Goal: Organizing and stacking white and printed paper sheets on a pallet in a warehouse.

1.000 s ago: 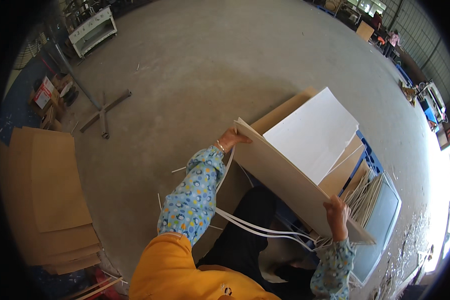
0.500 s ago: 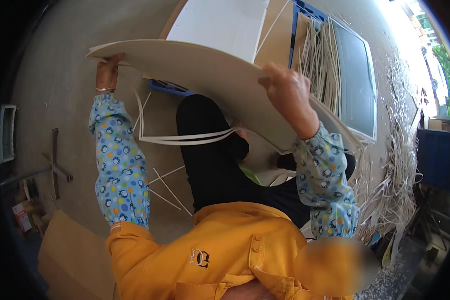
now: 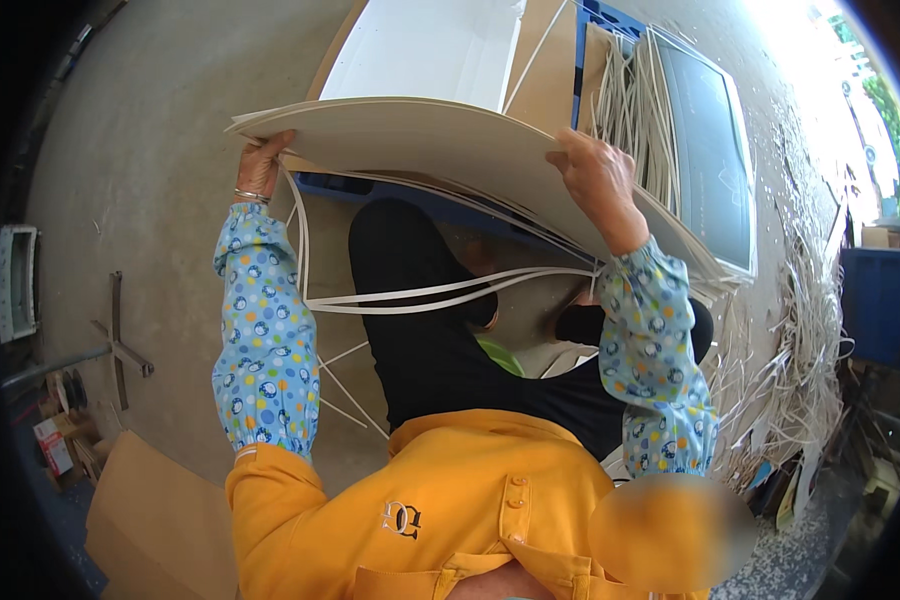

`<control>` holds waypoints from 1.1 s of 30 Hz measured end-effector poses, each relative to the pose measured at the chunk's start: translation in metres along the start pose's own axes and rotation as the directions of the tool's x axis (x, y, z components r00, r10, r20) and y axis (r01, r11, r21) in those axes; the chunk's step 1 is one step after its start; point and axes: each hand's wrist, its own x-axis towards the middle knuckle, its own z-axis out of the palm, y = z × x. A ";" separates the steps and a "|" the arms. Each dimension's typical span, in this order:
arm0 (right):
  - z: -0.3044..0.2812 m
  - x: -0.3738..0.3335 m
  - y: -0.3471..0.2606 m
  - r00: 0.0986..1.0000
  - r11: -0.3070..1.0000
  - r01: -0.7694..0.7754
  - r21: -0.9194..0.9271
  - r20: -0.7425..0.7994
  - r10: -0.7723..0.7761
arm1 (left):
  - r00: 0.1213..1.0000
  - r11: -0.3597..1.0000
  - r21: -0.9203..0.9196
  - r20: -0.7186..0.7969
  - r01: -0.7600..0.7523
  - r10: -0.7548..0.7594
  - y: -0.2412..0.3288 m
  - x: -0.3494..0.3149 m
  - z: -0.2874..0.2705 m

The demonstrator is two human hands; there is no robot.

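Head view, looking straight down over a yellow jacket and two blue patterned sleeves. Left hand closed on the left end of a stack of large pale sheets, fingers curled under the edge, thumb side up against the corner. Right hand clamped on the near right edge of the same stack, fingers over the top face, wrist bent back. Stack held up off the ground between both hands, in front of the body and above the black trouser legs. Long axis running left to right across the picture, dipping toward the lower right, where the far end slopes down past the right sleeve; broad face turned upward and slightly toward the camera, near edge showing several layers. Thin white strips trailing loose beneath the stack, looping from the left hand across to the right wrist. Behind the stack, a flat white board lying on brown cardboard, with a blue frame beside it. Further right, a grey framed panel on the ground, and a bundle of long pale strips just left of it. Heaps of strip offcuts along the right side. At lower left, brown cardboard sheets on the concrete floor, near a metal cross stand.
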 end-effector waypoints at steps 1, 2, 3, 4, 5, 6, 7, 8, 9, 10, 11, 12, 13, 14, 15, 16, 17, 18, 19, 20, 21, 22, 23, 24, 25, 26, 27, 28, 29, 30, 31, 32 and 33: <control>-0.006 0.002 -0.002 1.000 0.999 0.020 -0.036 -0.002 -0.020 | 0.999 0.999 0.036 -0.035 0.015 -0.014 0.000 -0.001 0.005; -0.006 0.000 0.003 0.998 0.999 0.053 0.004 -0.027 -0.052 | 0.997 0.997 0.070 -0.071 0.032 -0.027 0.001 -0.002 0.009; -0.004 -0.001 0.008 0.997 0.998 0.062 -0.001 -0.037 -0.062 | 0.997 0.998 0.065 -0.073 0.018 -0.013 -0.001 -0.003 0.012; 0.001 -0.003 0.013 0.999 0.999 0.047 0.013 0.000 -0.047 | 0.996 0.993 0.088 -0.059 0.073 -0.068 -0.009 -0.006 0.014; 0.005 -0.002 0.016 0.999 0.999 0.032 0.026 0.038 -0.033 | 0.991 0.986 0.112 -0.048 0.127 -0.122 -0.014 -0.008 0.015; 0.006 -0.001 0.014 0.995 0.999 0.026 0.019 0.098 -0.028 | 0.993 0.990 0.083 -0.032 0.117 -0.115 -0.012 -0.011 0.015; 0.006 0.003 0.012 0.995 0.999 0.037 0.018 0.091 -0.039 | 0.994 0.991 0.081 -0.037 0.106 -0.103 -0.011 -0.010 0.015; 0.006 0.007 0.008 0.993 0.999 0.051 0.017 0.105 -0.052 | 0.993 0.991 0.056 -0.019 0.118 -0.117 -0.010 -0.009 0.015; 0.003 0.013 0.001 0.990 0.997 0.069 0.018 0.120 -0.071 | 0.992 0.991 0.031 -0.006 0.129 -0.129 -0.010 -0.009 0.014; 0.001 0.019 -0.010 0.987 0.996 0.084 0.018 0.135 -0.086 | 0.993 0.993 0.030 -0.020 0.117 -0.117 -0.010 -0.009 0.014; 0.004 0.027 -0.023 0.986 0.994 0.104 0.023 0.132 -0.106 | 0.993 0.993 0.021 -0.018 0.118 -0.118 -0.009 -0.008 0.013; 0.007 0.035 -0.037 0.982 0.988 0.142 0.061 0.120 -0.148 | 0.993 0.993 0.009 -0.009 0.122 -0.122 -0.009 -0.007 0.014; 0.014 0.042 -0.049 0.976 0.978 0.180 0.103 0.108 -0.191 | 0.993 0.993 0.008 -0.019 0.115 -0.115 -0.007 -0.008 0.014; 0.023 0.051 -0.063 0.973 0.975 0.193 0.108 0.108 -0.204 | 0.991 0.990 0.019 -0.008 0.137 -0.137 -0.005 -0.011 0.012; 0.030 0.061 -0.077 0.959 0.952 0.270 0.142 0.044 -0.279 | 0.988 0.988 0.028 0.010 0.155 -0.155 -0.002 -0.009 0.014; 0.037 0.069 -0.089 0.935 0.919 0.352 0.178 -0.019 -0.355 | 0.989 0.989 0.030 -0.005 0.147 -0.147 0.000 -0.009 0.015; 0.040 0.074 -0.098 0.929 0.912 0.367 0.185 -0.022 -0.370 | 0.986 0.986 0.037 0.027 0.163 -0.164 -0.001 -0.010 0.019; 0.042 0.081 -0.111 0.921 0.890 0.388 0.240 -0.051 -0.387 | 0.983 0.983 0.052 0.042 0.175 -0.177 0.002 -0.013 0.018; 0.042 0.086 -0.123 0.912 0.866 0.408 0.291 -0.080 -0.403 | 0.986 0.988 0.039 0.061 0.152 -0.155 0.002 -0.011 0.021; 0.044 0.091 -0.129 0.911 0.849 0.410 0.333 -0.112 -0.396 | 0.988 0.991 0.026 0.074 0.134 -0.135 0.002 -0.010 0.024; 0.041 0.094 -0.135 0.898 0.827 0.436 0.355 -0.105 -0.428 | 0.983 0.983 0.074 0.061 0.168 -0.173 0.009 -0.012 0.029; 0.038 0.095 -0.142 0.908 0.838 0.410 0.359 -0.077 -0.411 | 0.986 0.984 0.073 0.028 0.160 -0.163 0.007 -0.011 0.028; 0.038 0.096 -0.147 0.919 0.852 0.378 0.362 -0.039 -0.391 | 0.989 0.987 0.093 0.043 0.134 -0.138 0.009 -0.012 0.030; 0.038 0.099 -0.147 0.924 0.859 0.357 0.367 -0.006 -0.382 | 0.989 0.990 0.058 0.061 0.128 -0.131 0.014 -0.013 0.038; 0.034 0.099 -0.151 0.914 0.850 0.380 0.366 -0.005 -0.406 | 0.991 0.994 0.017 0.080 0.108 -0.109 0.023 -0.016 0.043; 0.029 0.100 -0.155 0.912 0.828 0.376 0.415 -0.008 -0.410 | 0.993 0.995 0.009 0.061 0.097 -0.098 0.032 -0.018 0.046; 0.028 0.102 -0.155 0.915 0.807 0.358 0.469 -0.002 -0.404 | 0.992 0.995 0.051 0.085 0.090 -0.094 0.036 -0.018 0.048; 0.028 0.104 -0.156 0.910 0.800 0.362 0.479 0.005 -0.414 | 0.989 0.992 0.092 0.112 0.082 -0.092 0.039 -0.018 0.051; 0.028 0.107 -0.160 0.905 0.796 0.366 0.482 0.014 -0.425 | 0.991 0.993 0.086 0.098 0.086 -0.094 0.042 -0.018 0.053; 0.029 0.109 -0.164 0.906 0.809 0.362 0.464 0.028 -0.421 | 0.987 0.991 0.094 0.115 0.099 -0.110 0.043 -0.017 0.053; 0.030 0.111 -0.168 0.908 0.822 0.358 0.443 0.040 -0.418 | 0.983 0.989 0.100 0.132 0.111 -0.124 0.044 -0.016 0.053; 0.031 0.112 -0.169 0.903 0.818 0.366 0.444 0.045 -0.428 | 0.980 0.988 0.092 0.145 0.125 -0.138 0.039 -0.013 0.050; 0.034 0.111 -0.170 0.905 0.793 0.363 0.489 0.020 -0.426 | 0.982 0.988 0.088 0.129 0.126 -0.136 0.036 -0.012 0.046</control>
